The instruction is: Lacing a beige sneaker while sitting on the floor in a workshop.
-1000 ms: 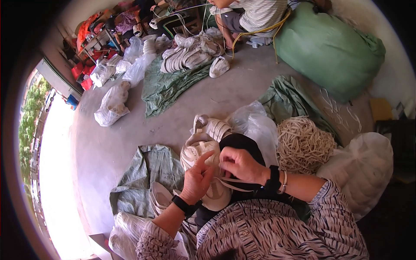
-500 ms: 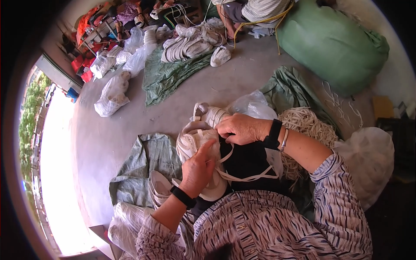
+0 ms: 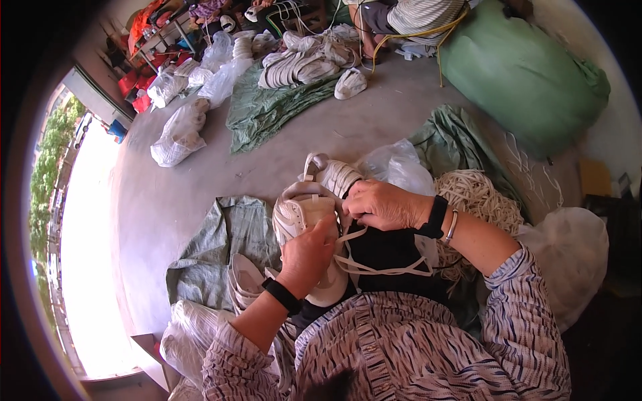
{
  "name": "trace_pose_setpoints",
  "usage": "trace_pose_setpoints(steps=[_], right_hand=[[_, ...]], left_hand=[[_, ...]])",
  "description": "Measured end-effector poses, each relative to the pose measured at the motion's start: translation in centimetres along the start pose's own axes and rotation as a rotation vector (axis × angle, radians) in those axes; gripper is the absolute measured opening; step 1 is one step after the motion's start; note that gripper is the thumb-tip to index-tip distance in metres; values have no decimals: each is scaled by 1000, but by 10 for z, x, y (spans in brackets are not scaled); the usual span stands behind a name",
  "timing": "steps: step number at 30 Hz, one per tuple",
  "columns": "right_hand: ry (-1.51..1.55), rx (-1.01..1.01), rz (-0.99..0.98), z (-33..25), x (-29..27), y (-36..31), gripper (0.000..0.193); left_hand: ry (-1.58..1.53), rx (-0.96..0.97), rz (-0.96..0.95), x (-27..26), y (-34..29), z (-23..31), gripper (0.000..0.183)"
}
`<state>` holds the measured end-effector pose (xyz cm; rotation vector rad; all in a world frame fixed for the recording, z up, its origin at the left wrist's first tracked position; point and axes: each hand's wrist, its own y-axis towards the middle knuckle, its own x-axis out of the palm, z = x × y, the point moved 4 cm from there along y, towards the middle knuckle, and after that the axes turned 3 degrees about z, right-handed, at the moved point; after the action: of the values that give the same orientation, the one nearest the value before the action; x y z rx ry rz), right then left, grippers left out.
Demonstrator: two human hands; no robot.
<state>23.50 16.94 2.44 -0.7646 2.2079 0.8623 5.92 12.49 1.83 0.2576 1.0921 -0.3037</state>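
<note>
A white sneaker (image 3: 289, 222) lies on my lap, its collar facing away from me. My left hand (image 3: 309, 257) is wrapped over the shoe's middle and holds it, hiding part of the tongue and eyelets. At the shoe's right edge my right hand (image 3: 389, 206) is closed in a pinch on a flat white shoelace (image 3: 384, 272); its fingertips are partly hidden. The lace hangs in loops over my dark lap. Just beyond the shoe sits a stack of pale shoes (image 3: 340, 178).
On my right lie a heap of white laces (image 3: 471, 194) and a full white plastic bag (image 3: 568, 260). More shoes (image 3: 246, 275) rest by a green sheet (image 3: 231, 240) at my left. A large green sack (image 3: 521, 73) stands far right; people sit at the back near piled shoes (image 3: 301, 67).
My left fingers, stretched across the shoe before, now curl closer round it. My right hand stays at the shoe's edge, its fingers slightly shifted. The whole view has tilted a little.
</note>
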Motion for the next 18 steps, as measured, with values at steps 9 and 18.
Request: trace_pose_setpoints(steps=[9,18], right_hand=[[-144,17,-123,-7,-8,25,14],[-155,-60,-132,-11,-8,25,11]], left_hand=[[-182,197,70,0,-9,10,16],[-183,-36,-19,-3,-8,3,48]])
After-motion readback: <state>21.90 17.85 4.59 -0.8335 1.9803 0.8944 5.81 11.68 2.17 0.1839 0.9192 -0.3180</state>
